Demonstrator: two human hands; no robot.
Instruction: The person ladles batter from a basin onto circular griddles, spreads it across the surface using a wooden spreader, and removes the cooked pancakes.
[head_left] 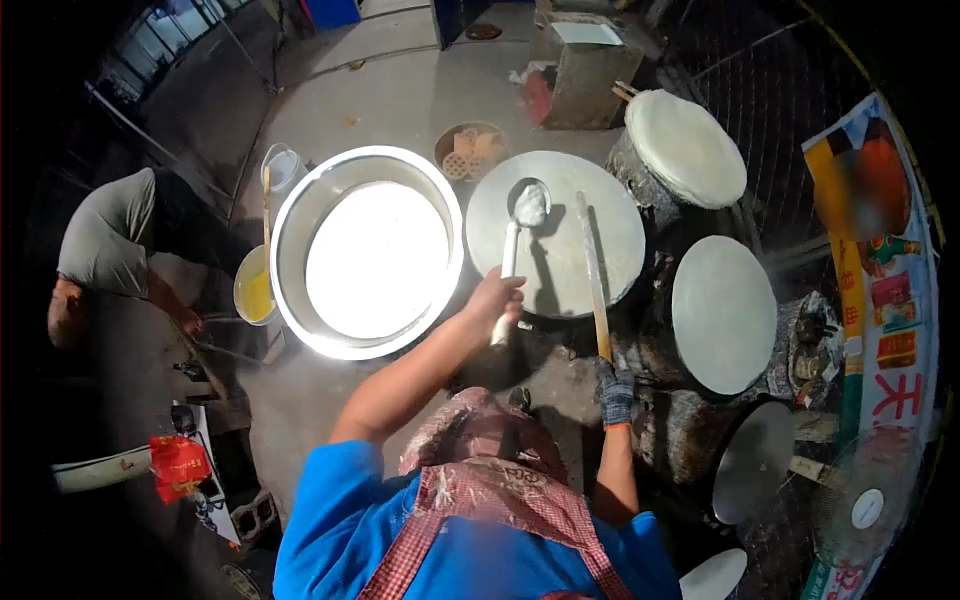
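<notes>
My left hand (pixel 496 303), bare, is closed round the white handle of a ladle (pixel 530 204). White batter fills the ladle's bowl, which is over the round griddle (pixel 485 215) in front of me. Gloved in grey, my right hand (pixel 612 392) grips a long wooden spreader (pixel 594 275) whose far end reaches over the same griddle. To the left of the griddle stands a wide metal basin (pixel 289 262) with bright white contents.
More round griddles (pixel 724 315) curve down the right side, one topped by a pale round sheet (pixel 685 148). A yellow-filled bucket (pixel 256 285) and white pail (pixel 284 168) stand left of the basin. A bending person (pixel 108 235) is at the far left.
</notes>
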